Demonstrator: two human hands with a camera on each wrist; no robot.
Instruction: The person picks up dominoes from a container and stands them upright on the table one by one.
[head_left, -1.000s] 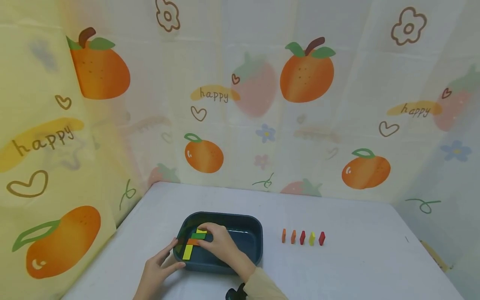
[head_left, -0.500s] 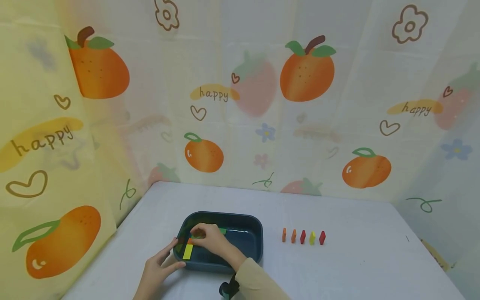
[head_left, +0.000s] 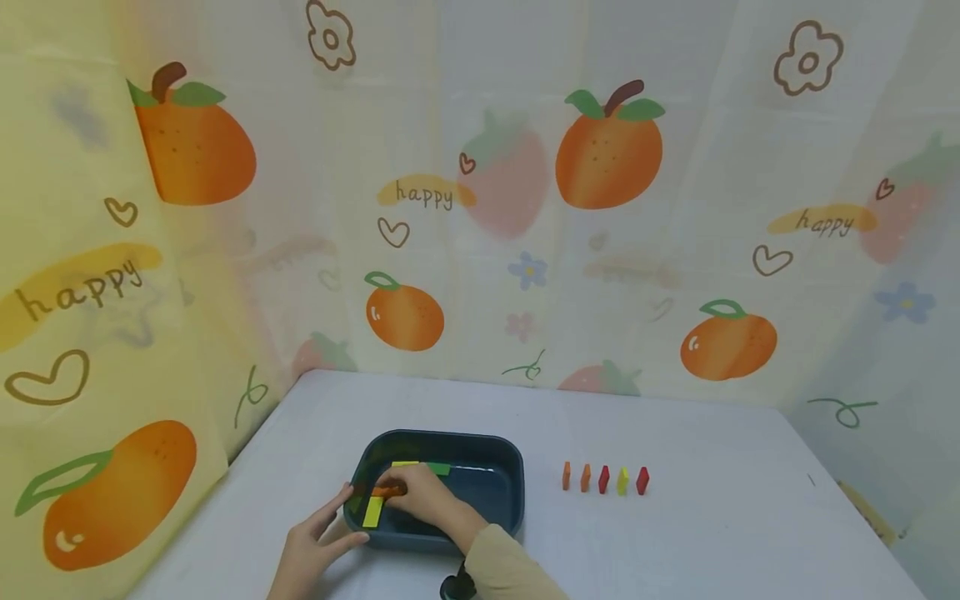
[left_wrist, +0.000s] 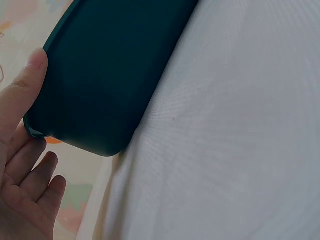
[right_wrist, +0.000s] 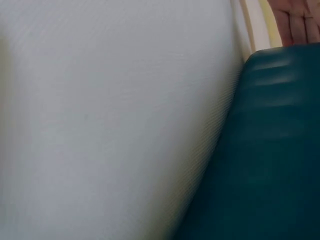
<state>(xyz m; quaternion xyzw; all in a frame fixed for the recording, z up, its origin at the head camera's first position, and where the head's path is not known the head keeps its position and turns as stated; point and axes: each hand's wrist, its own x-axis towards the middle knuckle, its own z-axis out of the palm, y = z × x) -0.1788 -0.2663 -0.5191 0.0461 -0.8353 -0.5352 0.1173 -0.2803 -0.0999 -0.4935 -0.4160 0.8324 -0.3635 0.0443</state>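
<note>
In the head view a dark teal tray (head_left: 420, 543) stands on the table. My left hand (head_left: 313, 537) holds its near-left corner, thumb on the front wall and fingers at the left side. The left wrist view shows that thumb (left_wrist: 32, 75) against the tray wall (left_wrist: 100, 90). Inside the tray, my right hand (head_left: 431, 497) pinches an orange domino block (head_left: 387, 492), partly hidden by the fingers. A yellow block (head_left: 372, 512) lies just in front of it. Behind the hand are another yellow block (head_left: 405, 463) and a green block (head_left: 438, 469).
Right of the tray, several thin blocks stand upright in a row, among them a yellow one (head_left: 622, 481) and a red one (head_left: 642, 481). A black object (head_left: 457, 586) shows by the right sleeve (head_left: 513, 567). A printed curtain (head_left: 480, 333) hangs behind the white table (head_left: 675, 533).
The green block has shifted right inside the tray, away from the orange one. My right hand has come back left and nearer, onto the orange block. The left hand stays at the corner.
</note>
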